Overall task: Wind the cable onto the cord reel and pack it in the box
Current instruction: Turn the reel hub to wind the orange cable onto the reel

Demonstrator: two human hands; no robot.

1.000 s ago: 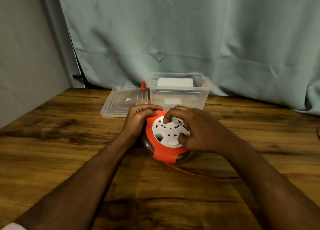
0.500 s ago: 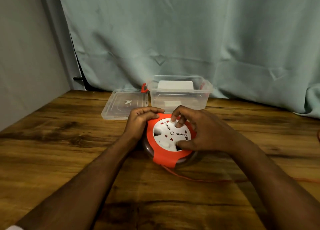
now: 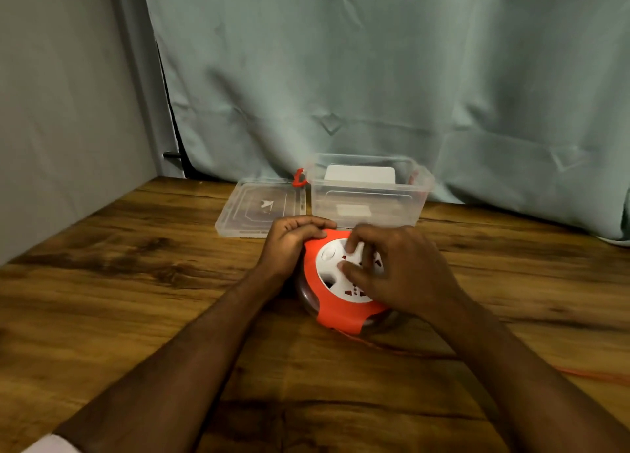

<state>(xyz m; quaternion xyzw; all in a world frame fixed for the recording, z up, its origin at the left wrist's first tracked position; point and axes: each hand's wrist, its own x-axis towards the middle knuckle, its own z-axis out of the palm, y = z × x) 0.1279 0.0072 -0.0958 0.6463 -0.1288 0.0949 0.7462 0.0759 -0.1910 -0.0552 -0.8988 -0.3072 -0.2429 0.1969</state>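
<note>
An orange cord reel [image 3: 335, 318] with a white socket disc [image 3: 329, 265] lies flat on the wooden table [image 3: 136, 299]. My left hand [image 3: 289, 239] grips the reel's orange rim at its left side. My right hand [image 3: 392, 268] rests on the white disc, fingers pressed into it. A thin orange cable [image 3: 586, 373] runs from under the reel to the right and off the frame. Behind the reel stands an open clear plastic box [image 3: 368, 197] with red latches.
The box's clear lid [image 3: 259, 207] lies flat to the left of the box. A grey-green curtain [image 3: 375, 77] hangs close behind the table, and a grey wall [image 3: 61, 111] closes the left side. Bare tabletop stretches to the left and in front.
The white disc has turned under my right hand, whose fingers have shifted round on it. My left hand stays on the rim. The cable on the table lies a little differently.
</note>
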